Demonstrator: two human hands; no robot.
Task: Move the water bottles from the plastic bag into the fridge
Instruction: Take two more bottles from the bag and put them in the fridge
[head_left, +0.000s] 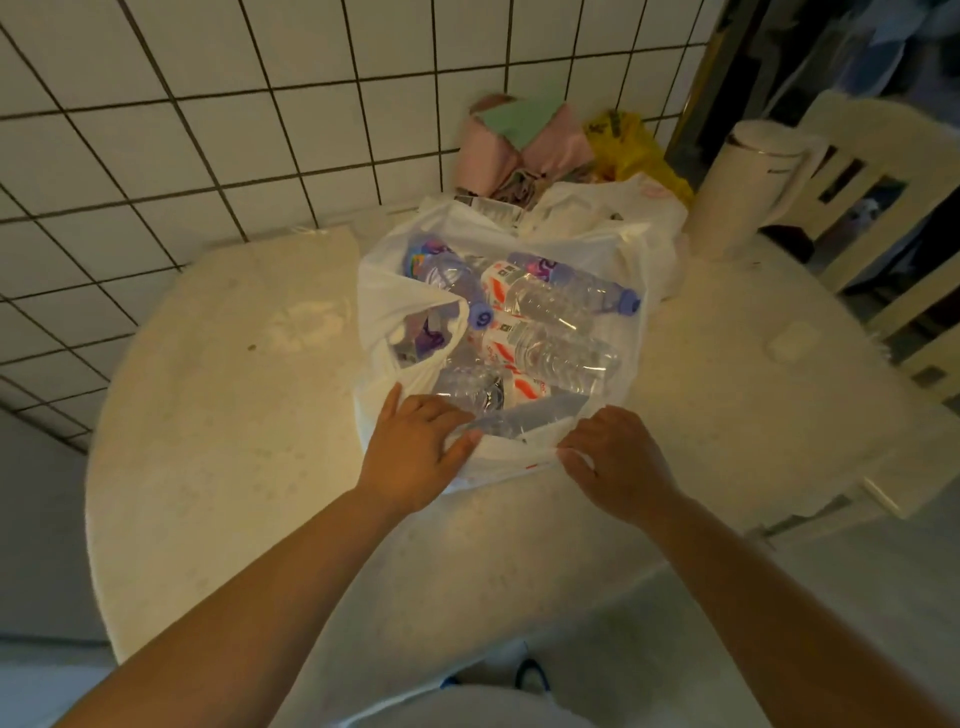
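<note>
A thin white plastic bag (395, 291) sits open on a round, pale stone-look table (218, 415) set against a white tiled wall. Inside it lie several clear plastic water bottles (550, 301) on their sides, some with purple labels and caps, some with red-and-white labels, piled loosely against one another. No fridge is in view.

Both hands are at the near rim of the bag. The left hand (415, 452) pinches the rim's left part between thumb and fingers; the right hand (618, 462) pinches the plastic further right. One bottle lies just behind the rim, between the two hands.

The step in hand seems to be opening the bag wide. To do it well, draw the rim down and apart so the bottles are exposed, then lift the nearest or topmost bottle first, gripping its ribbed body. The pile may roll once one is removed, and the thin plastic may tear if pulled hard.
</note>
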